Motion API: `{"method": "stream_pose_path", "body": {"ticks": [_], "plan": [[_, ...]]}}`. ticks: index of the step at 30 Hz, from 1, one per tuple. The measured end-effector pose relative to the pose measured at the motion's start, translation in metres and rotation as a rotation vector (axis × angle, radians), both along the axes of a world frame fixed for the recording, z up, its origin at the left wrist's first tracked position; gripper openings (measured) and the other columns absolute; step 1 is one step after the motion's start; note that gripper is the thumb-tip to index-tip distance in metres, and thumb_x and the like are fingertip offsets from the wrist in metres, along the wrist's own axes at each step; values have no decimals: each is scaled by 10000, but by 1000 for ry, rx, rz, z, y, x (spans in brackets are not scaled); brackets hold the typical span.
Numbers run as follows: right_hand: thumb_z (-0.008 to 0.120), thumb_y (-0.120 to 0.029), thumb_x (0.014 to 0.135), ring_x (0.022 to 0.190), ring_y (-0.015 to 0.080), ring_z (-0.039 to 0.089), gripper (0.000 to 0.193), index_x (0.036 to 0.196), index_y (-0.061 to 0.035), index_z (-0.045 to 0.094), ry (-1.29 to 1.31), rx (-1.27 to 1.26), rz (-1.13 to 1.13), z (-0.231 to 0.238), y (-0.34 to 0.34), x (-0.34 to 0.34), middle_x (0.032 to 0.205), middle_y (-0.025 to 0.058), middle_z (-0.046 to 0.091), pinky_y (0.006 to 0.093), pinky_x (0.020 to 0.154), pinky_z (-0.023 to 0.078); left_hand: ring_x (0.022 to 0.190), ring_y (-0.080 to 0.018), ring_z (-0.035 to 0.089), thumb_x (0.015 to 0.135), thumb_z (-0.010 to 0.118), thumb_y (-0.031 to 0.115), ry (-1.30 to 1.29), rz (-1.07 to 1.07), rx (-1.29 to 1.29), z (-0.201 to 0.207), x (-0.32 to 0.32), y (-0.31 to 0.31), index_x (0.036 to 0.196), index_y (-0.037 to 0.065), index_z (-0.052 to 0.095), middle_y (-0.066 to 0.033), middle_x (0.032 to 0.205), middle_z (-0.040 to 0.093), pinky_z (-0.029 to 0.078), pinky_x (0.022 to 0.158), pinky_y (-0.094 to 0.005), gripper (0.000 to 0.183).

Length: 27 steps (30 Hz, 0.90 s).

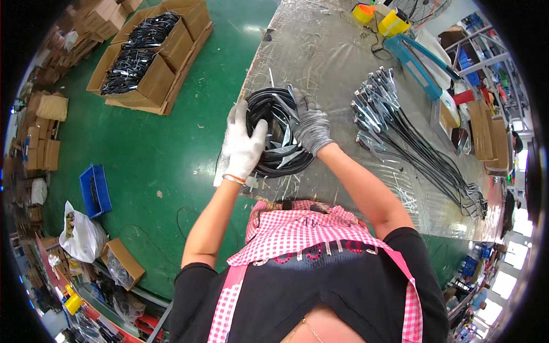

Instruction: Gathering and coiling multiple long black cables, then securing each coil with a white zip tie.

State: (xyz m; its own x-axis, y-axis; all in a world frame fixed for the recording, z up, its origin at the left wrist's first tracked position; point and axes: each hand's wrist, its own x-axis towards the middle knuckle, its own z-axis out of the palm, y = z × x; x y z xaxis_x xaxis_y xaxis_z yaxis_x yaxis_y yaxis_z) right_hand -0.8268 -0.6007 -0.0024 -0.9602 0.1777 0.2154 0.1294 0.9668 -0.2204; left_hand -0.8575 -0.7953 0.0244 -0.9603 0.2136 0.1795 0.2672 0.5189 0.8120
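A thick coil of black cables point(284, 167) with flat silvery metal ends in its middle lies at the left edge of the work table point(326, 51). My left hand point(241, 147), in a white glove, wraps round the coil's left side, its thumb over the inner edge. On the far right side of the coil, my right hand point(312, 127), in a grey striped glove, grips the cables; its fingertips are partly hidden. Further right, a loose bundle of straight black cables point(417, 146) with metal ends lies across the table.
Cardboard boxes point(154, 100) filled with coiled cables stand on the green floor at far left. Lower left are a blue bin point(95, 191), a white bag point(83, 240) and an open carton point(132, 264). Yellow tape rolls point(393, 24) and a teal tool point(413, 66) sit at the table's far right.
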Motion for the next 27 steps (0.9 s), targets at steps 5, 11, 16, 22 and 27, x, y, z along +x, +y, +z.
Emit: {"method": "stream_pose_path", "body": {"ticks": [5,11,16,22,27], "plan": [[581,-440,802,1223,378,455,821,1477,-122,240,-226,-36,-29,25,-1,-2,1418,182,391,506,979,384,1231,-312,484,840,600,264,-72,-22,63,-7,-7,6,1392,136,414,-153,1379,449,383,1030,-364,597],[400,-506,908,1437,395,50,764,1496,-80,162,-195,-89,102,0,-17,24,1551,200,121,545,1136,110,1197,-351,456,820,602,301,604,-192,-582,41,0,32,1234,65,515,-202,1280,494,354,1010,-490,485],[536,-313,841,1362,349,300,598,1366,-54,413,-67,-343,265,-25,25,32,1460,176,341,473,1088,286,1231,-373,415,889,504,345,680,-491,-488,18,7,88,1239,75,523,-170,1280,500,250,1079,-526,442],[578,-300,822,1089,290,561,422,1225,-173,564,-394,-74,-406,-19,163,116,1147,127,608,432,873,468,1233,-401,402,838,581,368,731,-517,-620,23,24,105,1248,81,507,-189,1284,479,266,1070,-540,505],[601,-324,820,1123,236,545,360,1151,-183,623,-363,47,-706,-41,267,174,1193,60,589,499,894,405,1262,-434,380,866,550,372,690,-470,-771,34,41,110,1267,57,495,-208,1322,458,298,1065,-521,513]]}}
